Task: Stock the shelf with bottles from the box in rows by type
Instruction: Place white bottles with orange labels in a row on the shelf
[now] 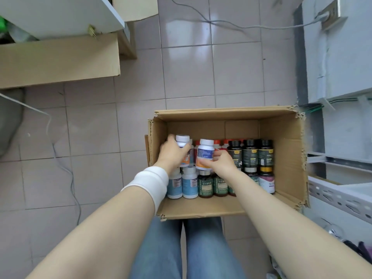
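Hidden or unclear first:
- The left hand covers most of the white plastic bottle with the white cap. Only the cap and a strip of orange at the bottom of its label show.
- The red-capped bottles in the back row show little but their caps.
- The right forearm crosses the front row and cuts off several bottles there.
- Label print is too small to read.
- I cannot tell whether the packed bottles stand or lie on their sides.

The open brown cardboard box sits on the pale tiled floor, right of centre in the frame. Both hands are inside it.
- Left hand: fingers wrapped round its bottle, at the box's left wall.
- The right hand grips the lower body of a white bottle with a blue-and-orange label between thumb and fingers.

Both held bottles have their long axis running up the frame, caps toward the top edge. The right one leans slightly. They sit above the packed rows.

Packed rows, caps also toward the top of the frame:
- Dark bottles with black caps at back right.
- White bottles with pale blue labels at front left.
- Green-labelled bottles beside the pale blue ones.
- A purple-labelled bottle at front right.

A white band wraps the left wrist. Blue jeans show at bottom centre. The white perforated metal shelf is at the right edge, partly cut off. A larger cardboard flap lies at upper left.
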